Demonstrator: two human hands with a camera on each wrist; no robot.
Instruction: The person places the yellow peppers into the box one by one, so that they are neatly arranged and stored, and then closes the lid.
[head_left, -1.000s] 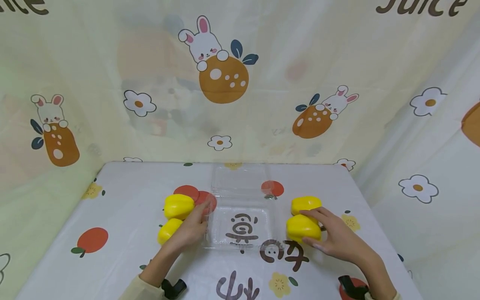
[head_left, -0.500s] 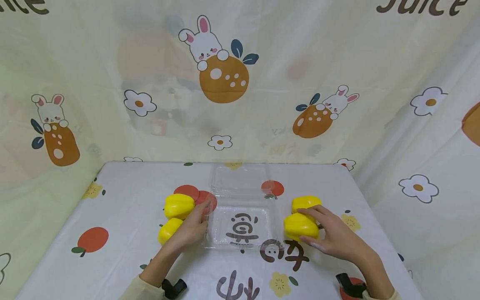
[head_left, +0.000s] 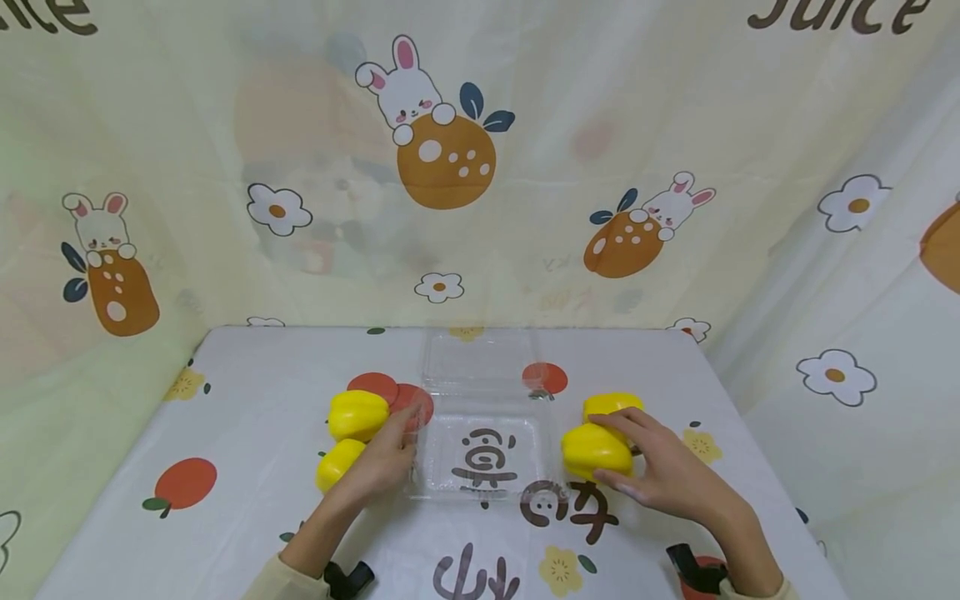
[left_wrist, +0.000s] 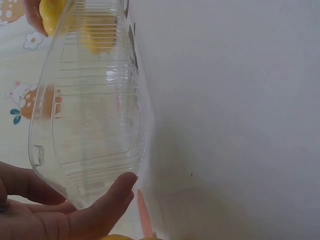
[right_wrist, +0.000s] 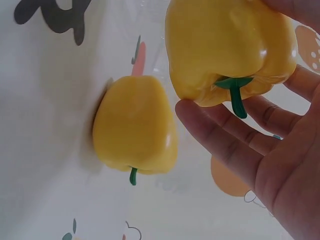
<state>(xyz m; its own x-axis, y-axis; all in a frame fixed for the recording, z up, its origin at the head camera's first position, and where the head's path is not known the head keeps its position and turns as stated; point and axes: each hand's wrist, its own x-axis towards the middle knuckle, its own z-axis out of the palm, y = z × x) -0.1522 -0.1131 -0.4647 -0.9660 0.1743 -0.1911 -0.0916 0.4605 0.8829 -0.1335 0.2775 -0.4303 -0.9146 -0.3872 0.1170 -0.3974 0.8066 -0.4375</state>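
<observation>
In the head view my left hand (head_left: 384, 462) is at the left side of a clear plastic clamshell box (head_left: 531, 454), whose lid (head_left: 483, 360) lies folded back behind it. The left wrist view has thumb and fingers pinching the corner of the box (left_wrist: 95, 125). My right hand (head_left: 663, 471) holds a yellow bell pepper (head_left: 596, 452) between thumb and fingers, right of the box. Its green stem faces the palm in the right wrist view, where the pepper (right_wrist: 227, 45) hangs off the tablecloth. Just behind it sits a second yellow bell pepper (head_left: 611, 404).
Two more yellow peppers, a rear one (head_left: 358, 415) and a front one (head_left: 339, 465), lie left of the box, the front one partly behind my left wrist. A printed cloth (head_left: 247, 500) covers the table. Patterned curtains (head_left: 315, 125) rise at the back and sides.
My right hand has shifted a little left and slightly up, carrying the yellow bell pepper towards the box. The left hand stays at the box.
</observation>
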